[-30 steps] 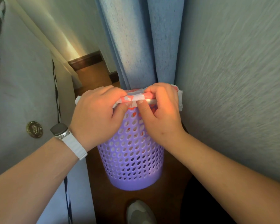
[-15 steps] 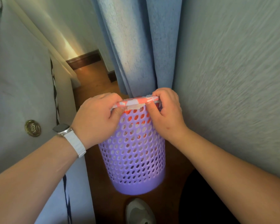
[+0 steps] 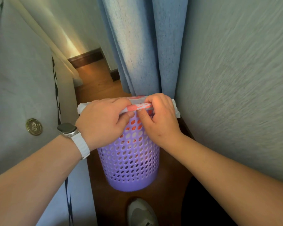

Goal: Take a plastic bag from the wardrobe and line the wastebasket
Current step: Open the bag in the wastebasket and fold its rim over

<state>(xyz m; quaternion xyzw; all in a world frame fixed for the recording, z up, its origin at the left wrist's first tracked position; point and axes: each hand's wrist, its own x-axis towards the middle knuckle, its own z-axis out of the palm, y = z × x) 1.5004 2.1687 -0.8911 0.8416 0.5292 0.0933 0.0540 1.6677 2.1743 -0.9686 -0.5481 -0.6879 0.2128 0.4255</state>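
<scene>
A purple perforated wastebasket point(image 3: 131, 162) stands on the wooden floor between a bed and the wall. A white plastic bag with red print point(image 3: 140, 106) hangs inside it, showing red through the holes, and its edge is folded over the near rim. My left hand point(image 3: 103, 121) and my right hand point(image 3: 157, 118) sit side by side on the near rim, fingers over the top and thumbs underneath, each pinching the folded bag edge. White bag corners stick out at both sides of the hands.
A grey bed cover with a brass button point(image 3: 33, 127) rises on the left. Blue curtains point(image 3: 142, 46) hang right behind the basket and a textured wall point(image 3: 235, 79) is on the right. A grey shoe point(image 3: 142, 212) is in front of the basket.
The bag edge is drawn out wider across the rim, with white corners showing again at both sides. Both hands stay on the near rim, pinching the fold.
</scene>
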